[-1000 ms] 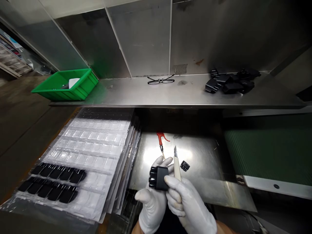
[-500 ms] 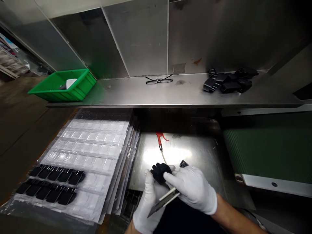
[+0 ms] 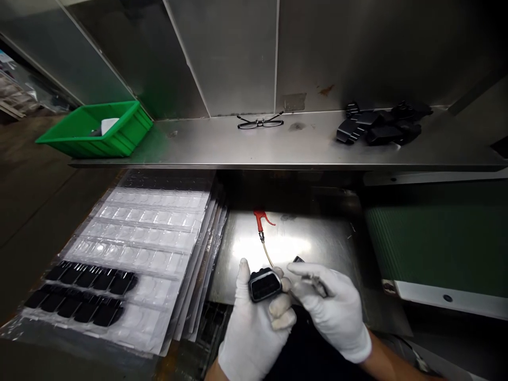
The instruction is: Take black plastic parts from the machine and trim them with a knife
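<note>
My left hand point(image 3: 257, 328), in a white glove, holds a small black plastic part point(image 3: 265, 286) between thumb and fingers; its hollow, rimmed side faces me. To its right, my gloved right hand point(image 3: 337, 307) is closed around a utility knife point(image 3: 319, 287), mostly hidden by the fingers, its blade not clearly visible. The right fingertips are close to the left hand's fingers. A dark piece point(image 3: 298, 260) shows just beyond the right hand on the metal bench point(image 3: 238, 270).
Stacked clear trays point(image 3: 143, 256) stand left, with black parts point(image 3: 83, 278) in two rows. A red air gun point(image 3: 260, 219) lies on the bench. The metal shelf point(image 3: 198, 148) bears a green bin point(image 3: 130, 132), glasses point(image 3: 260, 123) and black parts point(image 3: 381, 127). A green conveyor point(image 3: 440, 238) is at right.
The black part has been turned so its hollow side shows. My right hand has drawn away to the right with the knife, whose blade was in plain view before. The view has shifted slightly.
</note>
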`<state>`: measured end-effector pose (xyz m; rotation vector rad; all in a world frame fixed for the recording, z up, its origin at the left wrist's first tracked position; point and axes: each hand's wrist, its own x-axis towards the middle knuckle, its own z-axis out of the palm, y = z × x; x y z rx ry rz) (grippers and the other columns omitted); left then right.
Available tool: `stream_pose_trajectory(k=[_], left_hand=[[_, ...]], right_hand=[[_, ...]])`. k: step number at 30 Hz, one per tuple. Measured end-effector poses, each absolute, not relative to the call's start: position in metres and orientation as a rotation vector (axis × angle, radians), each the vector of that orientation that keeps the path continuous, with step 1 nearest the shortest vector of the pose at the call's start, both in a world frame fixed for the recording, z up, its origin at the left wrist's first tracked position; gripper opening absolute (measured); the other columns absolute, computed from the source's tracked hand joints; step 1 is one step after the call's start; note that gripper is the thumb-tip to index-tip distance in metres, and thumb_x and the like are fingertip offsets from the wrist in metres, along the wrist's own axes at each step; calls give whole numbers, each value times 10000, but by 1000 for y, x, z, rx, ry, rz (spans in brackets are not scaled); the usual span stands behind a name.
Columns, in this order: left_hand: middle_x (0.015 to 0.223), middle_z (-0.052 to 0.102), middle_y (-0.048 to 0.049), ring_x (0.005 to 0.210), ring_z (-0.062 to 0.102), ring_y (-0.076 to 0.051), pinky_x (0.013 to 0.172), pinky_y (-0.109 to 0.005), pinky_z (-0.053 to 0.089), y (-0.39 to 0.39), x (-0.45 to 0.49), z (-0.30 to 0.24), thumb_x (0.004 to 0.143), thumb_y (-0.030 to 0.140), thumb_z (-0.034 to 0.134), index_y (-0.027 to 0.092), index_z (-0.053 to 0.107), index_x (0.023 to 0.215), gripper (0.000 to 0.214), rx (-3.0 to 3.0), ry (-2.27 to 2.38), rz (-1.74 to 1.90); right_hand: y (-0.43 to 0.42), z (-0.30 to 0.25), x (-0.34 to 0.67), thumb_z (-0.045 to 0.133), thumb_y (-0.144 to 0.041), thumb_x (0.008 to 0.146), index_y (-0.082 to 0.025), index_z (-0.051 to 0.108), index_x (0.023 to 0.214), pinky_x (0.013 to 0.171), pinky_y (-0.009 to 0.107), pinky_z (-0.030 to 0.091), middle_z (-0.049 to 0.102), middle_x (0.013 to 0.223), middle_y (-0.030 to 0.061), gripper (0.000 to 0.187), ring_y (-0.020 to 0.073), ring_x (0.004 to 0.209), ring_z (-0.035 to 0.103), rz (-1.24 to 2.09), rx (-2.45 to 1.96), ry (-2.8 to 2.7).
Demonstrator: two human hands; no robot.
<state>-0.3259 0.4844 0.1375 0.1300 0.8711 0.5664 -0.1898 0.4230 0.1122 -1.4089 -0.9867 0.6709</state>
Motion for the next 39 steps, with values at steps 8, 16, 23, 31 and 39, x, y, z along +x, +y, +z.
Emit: stream_pose_trajectory(k=[8,16,23,31,39], left_hand=[[834,491,-31,573,364,-62,505,-190,383,491,-321,136,1012,492,442,131,576,920,396,-312,704,531],[868,526,-34,620,435,-75,552,-178,442,489,-324,132,981,172,499,161,599,1006,104,-170,808,575],[903,618,-47,606,536,-59,516,-167,466,503,-329,126,991,369,558,122,633,968,259,-87,726,643],[883,674,-43,637,628,-130,557,-247,552,514,-339,130,909,276,620,182,648,1054,175,212,858,597],[707,590,26,507,547,-70,419,-148,445,505,-323,134,833,490,732,194,589,878,332,304,1119,675]], right_hand=[[426,112,-184,673,-590,899,-196,774,891,637,279,507,545,611,-20,407,135,561,479,892,-1704,-656],[424,103,-188,589,-689,925,-184,749,987,598,276,402,403,600,-44,533,125,568,402,1045,-1734,-647],[409,127,-190,350,-638,1050,-215,582,1265,488,221,434,578,621,-30,528,119,490,496,1536,-1493,-661],[406,167,-189,488,-637,967,-195,671,1154,414,222,393,626,584,19,513,138,416,498,1899,-1285,-572],[420,172,-206,529,-495,947,-234,680,817,770,309,503,661,800,43,329,219,823,635,1791,-1380,-671]])
